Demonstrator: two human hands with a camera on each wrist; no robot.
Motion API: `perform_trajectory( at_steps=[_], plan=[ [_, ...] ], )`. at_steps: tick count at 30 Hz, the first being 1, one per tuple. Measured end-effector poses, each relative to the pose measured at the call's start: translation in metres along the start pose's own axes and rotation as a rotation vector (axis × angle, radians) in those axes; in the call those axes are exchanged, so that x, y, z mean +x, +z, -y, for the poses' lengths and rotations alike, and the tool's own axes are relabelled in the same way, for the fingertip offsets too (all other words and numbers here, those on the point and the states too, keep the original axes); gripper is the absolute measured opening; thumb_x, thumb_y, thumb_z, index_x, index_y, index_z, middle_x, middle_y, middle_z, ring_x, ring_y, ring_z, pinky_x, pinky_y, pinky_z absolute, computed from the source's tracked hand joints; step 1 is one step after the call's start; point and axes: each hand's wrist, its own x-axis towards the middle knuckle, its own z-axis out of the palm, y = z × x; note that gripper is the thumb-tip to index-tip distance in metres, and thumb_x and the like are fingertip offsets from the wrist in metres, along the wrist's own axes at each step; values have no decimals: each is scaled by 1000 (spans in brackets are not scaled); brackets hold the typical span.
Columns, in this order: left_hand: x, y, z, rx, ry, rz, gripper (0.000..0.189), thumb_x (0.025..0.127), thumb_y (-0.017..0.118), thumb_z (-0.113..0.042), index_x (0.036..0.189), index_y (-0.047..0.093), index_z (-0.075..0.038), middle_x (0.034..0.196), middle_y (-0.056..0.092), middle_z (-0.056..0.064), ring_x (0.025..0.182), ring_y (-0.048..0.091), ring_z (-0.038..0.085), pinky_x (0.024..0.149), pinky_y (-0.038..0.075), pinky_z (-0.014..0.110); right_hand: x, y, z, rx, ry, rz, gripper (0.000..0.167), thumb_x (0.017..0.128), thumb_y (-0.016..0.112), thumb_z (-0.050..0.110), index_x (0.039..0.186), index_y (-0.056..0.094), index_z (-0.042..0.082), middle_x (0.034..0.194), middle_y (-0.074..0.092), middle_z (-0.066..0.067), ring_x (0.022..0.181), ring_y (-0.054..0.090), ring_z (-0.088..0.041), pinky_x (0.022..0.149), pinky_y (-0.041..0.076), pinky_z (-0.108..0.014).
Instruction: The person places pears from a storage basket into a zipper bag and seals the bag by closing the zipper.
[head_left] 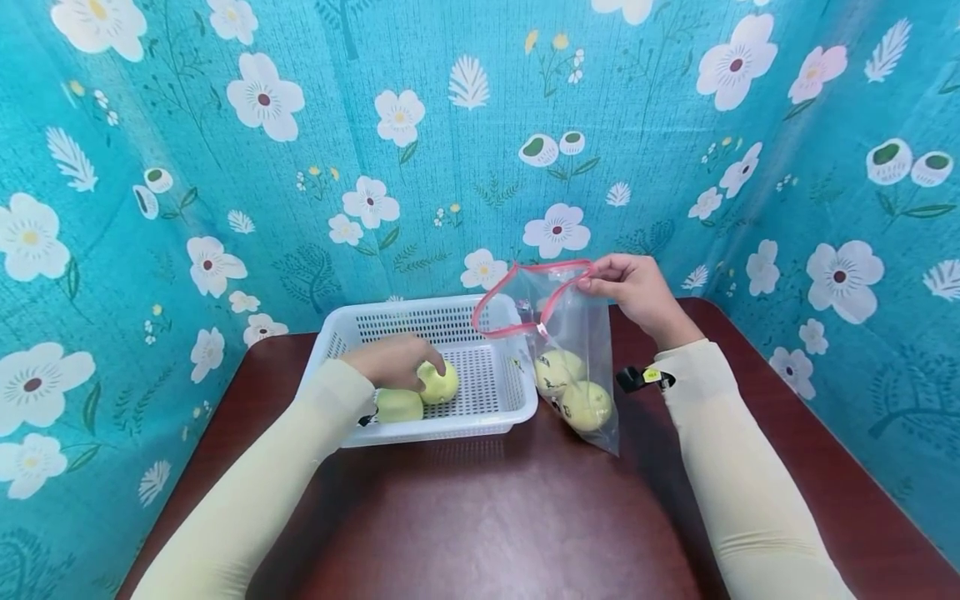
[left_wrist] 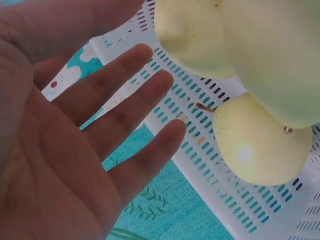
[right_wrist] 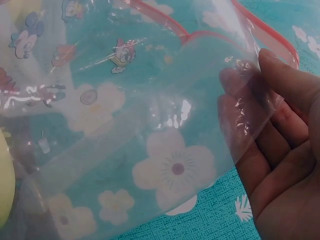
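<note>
My left hand (head_left: pixel 396 363) reaches into the white plastic basket (head_left: pixel 517 400), its fingertips at a pale yellow-green pear (head_left: pixel 442 383). In the left wrist view the fingers are spread and fairly straight, beside several pears, one with its stem showing (left_wrist: pixel 260 145). Another pear (head_left: pixel 399 406) lies under the left wrist. My right hand (head_left: pixel 637 292) pinches the red-edged mouth of a clear plastic bag (head_left: pixel 592 325) between thumb and fingers. The bag hangs upright with its mouth spread wide. Inside, at its bottom, sit two pears (head_left: pixel 558 369). Cartoon figures (right_wrist: pixel 122 56) are printed on the bag.
Basket and bag are side by side on a dark red-brown table (head_left: pixel 480 517). A blue flowered cloth (head_left: pixel 450 167) hangs behind and on both sides. The bag's mouth overlaps the basket's right rim in the head view.
</note>
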Motion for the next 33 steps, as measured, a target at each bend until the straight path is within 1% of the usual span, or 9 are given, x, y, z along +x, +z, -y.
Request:
perform_trajectory(
  at_steps=[3,5,9,13,17,21,25,30,33],
  plan=[
    [4,3,-1,-3,15,23,39,79,81,-10,115,73,-23,121,64,-8,118,54,15,100,41,38,0,-1,-3,-4,-4,-3,24,84,78,22,95,72,2,87,73,-3,86,62,-20,70,52,-30],
    [8,2,-3,6,48,36,42,77,81,-7,116,73,-22,122,64,-6,118,54,15,100,41,37,-1,-4,-3,-7,-8,-16,24,84,78,22,95,72,2,86,73,-3,86,62,-20,69,52,-30],
    [18,4,-7,69,97,75,46,77,81,-6,119,71,-21,125,62,-4,120,53,16,99,42,34,-4,-9,-3,-19,1,-26,24,83,79,21,95,72,1,86,73,-2,84,62,-20,67,52,-28],
    [22,11,-9,109,97,109,52,75,82,-5,123,69,-21,129,60,-3,123,51,16,101,40,33,-5,-7,-3,-34,23,-13,25,84,78,23,96,72,2,87,73,-1,85,62,-19,69,51,-27],
    [23,13,-8,129,92,109,59,72,84,-3,126,68,-22,131,58,1,121,51,19,102,40,36,-2,-2,-1,-36,21,1,26,84,78,24,96,72,2,88,73,-2,87,62,-20,70,51,-28],
    [30,14,-6,145,59,109,65,68,84,-2,126,68,-25,129,59,0,114,54,17,98,42,37,-1,-2,-1,-26,12,11,25,84,78,23,96,71,1,88,73,-4,87,62,-22,70,52,-27],
    [36,15,-5,136,-10,132,72,64,85,0,128,66,-27,134,56,-2,115,52,17,97,43,38,0,-2,-2,-26,12,15,25,84,78,23,95,71,1,88,73,-4,85,63,-21,70,52,-27],
    [41,15,-7,104,-91,154,77,65,86,1,133,62,-28,141,50,-3,120,47,17,100,40,39,1,-1,-2,-32,19,18,27,83,79,24,95,71,1,88,73,-4,86,63,-21,69,51,-28],
    [42,14,-9,93,-117,155,78,67,85,2,135,60,-28,141,49,-3,119,46,17,100,40,39,1,0,-1,-41,22,23,27,83,79,25,95,71,2,88,73,-4,87,62,-22,70,51,-28]
  ],
)
